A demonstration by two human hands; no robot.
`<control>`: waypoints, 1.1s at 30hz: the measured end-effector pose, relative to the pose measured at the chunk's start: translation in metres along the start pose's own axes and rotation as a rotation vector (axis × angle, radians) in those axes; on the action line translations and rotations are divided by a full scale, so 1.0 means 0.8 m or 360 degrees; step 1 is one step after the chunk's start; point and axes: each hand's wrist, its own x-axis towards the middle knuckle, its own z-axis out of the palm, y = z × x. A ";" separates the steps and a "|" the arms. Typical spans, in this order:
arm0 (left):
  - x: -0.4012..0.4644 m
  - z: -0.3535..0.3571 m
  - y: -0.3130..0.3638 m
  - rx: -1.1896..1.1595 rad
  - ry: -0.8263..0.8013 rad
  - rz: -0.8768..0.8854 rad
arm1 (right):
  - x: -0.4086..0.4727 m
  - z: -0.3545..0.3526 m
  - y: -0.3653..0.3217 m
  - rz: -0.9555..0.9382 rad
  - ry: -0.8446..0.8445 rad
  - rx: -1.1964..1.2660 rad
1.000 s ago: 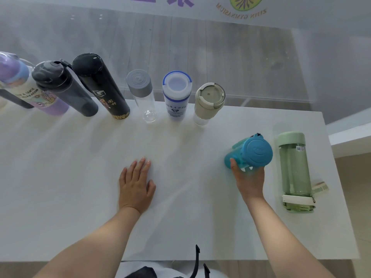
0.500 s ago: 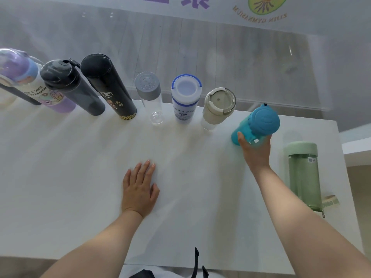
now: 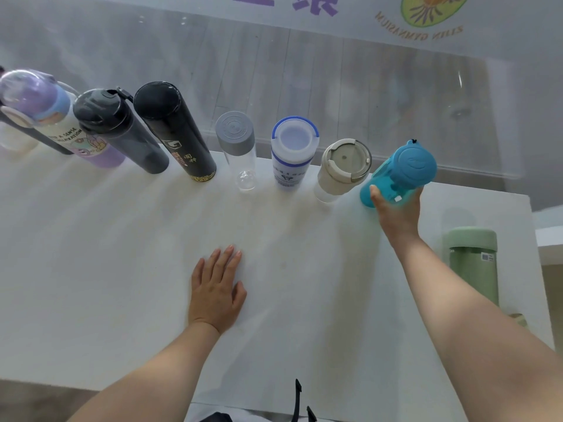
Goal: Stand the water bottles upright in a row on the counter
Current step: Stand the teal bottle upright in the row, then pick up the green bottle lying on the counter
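Observation:
Several bottles stand upright in a row along the far edge of the white counter (image 3: 91, 269): purple (image 3: 45, 117), dark grey (image 3: 118, 129), black (image 3: 173, 129), clear with a grey cap (image 3: 237, 147), white and blue (image 3: 292, 150), beige (image 3: 341, 169). My right hand (image 3: 396, 208) is shut on a teal bottle (image 3: 402, 172), upright at the right end of the row beside the beige one. Whether its base touches the counter I cannot tell. A green bottle (image 3: 472, 263) lies on its side at the right, partly behind my right forearm. My left hand (image 3: 216, 290) rests flat on the counter.
A glass wall runs behind the row, with a wooden floor seen through it. The counter's right edge lies just past the green bottle. A black strap (image 3: 300, 403) hangs at the near edge.
My right hand has carried the teal bottle from the near right of the counter up to the right end of the row. My left hand has stayed flat.

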 end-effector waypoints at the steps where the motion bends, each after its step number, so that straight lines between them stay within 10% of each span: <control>1: 0.000 0.000 0.000 -0.0002 -0.0001 -0.0001 | 0.001 0.000 0.001 -0.0004 0.0004 0.0000; 33: 0.000 -0.014 -0.003 -0.0140 -0.0184 -0.0013 | -0.125 -0.045 0.005 0.0366 -0.0241 -0.0641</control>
